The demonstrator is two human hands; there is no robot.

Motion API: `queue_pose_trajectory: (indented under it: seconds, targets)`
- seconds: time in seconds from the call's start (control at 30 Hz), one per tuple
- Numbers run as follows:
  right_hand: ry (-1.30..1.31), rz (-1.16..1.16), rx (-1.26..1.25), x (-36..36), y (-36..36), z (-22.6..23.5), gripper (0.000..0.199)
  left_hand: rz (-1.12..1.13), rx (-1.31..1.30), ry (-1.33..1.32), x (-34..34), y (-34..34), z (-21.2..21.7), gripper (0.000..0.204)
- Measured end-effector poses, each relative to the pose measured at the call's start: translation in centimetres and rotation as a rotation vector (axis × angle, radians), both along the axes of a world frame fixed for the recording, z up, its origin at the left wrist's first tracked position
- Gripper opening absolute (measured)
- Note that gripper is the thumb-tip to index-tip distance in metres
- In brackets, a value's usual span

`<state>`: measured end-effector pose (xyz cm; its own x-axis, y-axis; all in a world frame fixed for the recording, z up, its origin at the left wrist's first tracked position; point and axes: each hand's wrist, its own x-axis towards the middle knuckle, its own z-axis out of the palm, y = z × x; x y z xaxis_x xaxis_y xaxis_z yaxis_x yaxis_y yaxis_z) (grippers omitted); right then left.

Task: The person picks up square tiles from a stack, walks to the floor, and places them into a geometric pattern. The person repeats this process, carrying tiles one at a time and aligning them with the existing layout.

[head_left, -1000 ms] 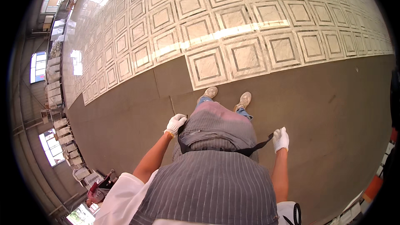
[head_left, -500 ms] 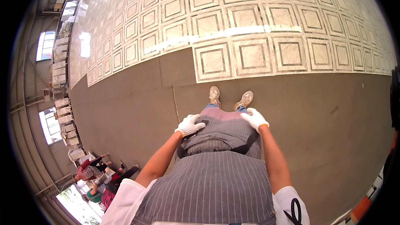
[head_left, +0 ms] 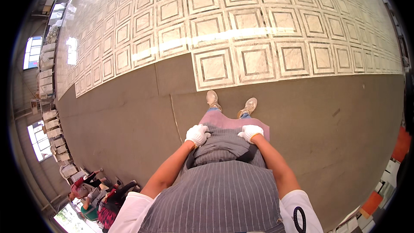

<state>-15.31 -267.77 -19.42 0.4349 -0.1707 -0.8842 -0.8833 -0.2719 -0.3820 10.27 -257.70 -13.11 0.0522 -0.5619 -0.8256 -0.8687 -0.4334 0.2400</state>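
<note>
I wear a grey apron with pale pinstripes, bunched in folds at my waist and showing a pink lower part. My left hand, in a white knit glove, is closed on the left side of the apron's cloth. On the opposite side my right hand, gloved the same way, pinches the cloth with its fingers curled inward. Some fingertips are hidden in the folds. Below the apron's far edge, two light-coloured shoes stand apart on the floor.
Ahead lie glossy cream tiles with dark square borders, their stepped edge meeting a grey-brown floor. Two people are at the lower left, near a row of stacked boxes. Orange and white items line the right rim.
My right hand has come inward and its fingers have curled into the apron. My left fingers have curled in too. More of the pink part shows at right.
</note>
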Motion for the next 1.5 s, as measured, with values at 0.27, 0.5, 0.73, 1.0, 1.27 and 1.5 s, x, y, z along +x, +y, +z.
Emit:
queue_pose_trajectory:
  seconds: [0.27, 0.5, 0.73, 1.0, 1.27, 1.5]
  targets:
    - [-0.045, -0.015, -0.076, 8.1, 0.6, 4.8, 0.039, 0.015, 0.166, 0.254, 9.0, -0.8, 2.4, 0.029]
    - [-0.162, 0.105, 0.2, 8.3, -3.1, 6.5, 0.039, -0.126, 0.367, 0.534, 10.7, -1.7, 0.4, 0.031]
    - [-0.231, 0.34, 0.727, 9.0, -6.8, -14.8, 0.041, -0.216, 0.736, 0.902, 6.9, -4.2, -17.9, 0.034]
    - [-0.263, -0.64, -0.328, 12.8, -21.5, -53.4, 0.041, 0.84, -0.12, 0.465, 14.9, -22.3, -47.3, 0.031]
    - [-0.237, -0.382, -0.984, 15.4, -29.8, -79.1, 0.068, 0.371, -0.221, -0.266, 27.6, -24.8, -80.7, 0.067]
    - [-0.271, -0.317, -1.129, 15.2, -34.1, -86.8, 0.064, 0.756, -0.43, -0.531, 31.0, -27.2, -90.7, 0.076]
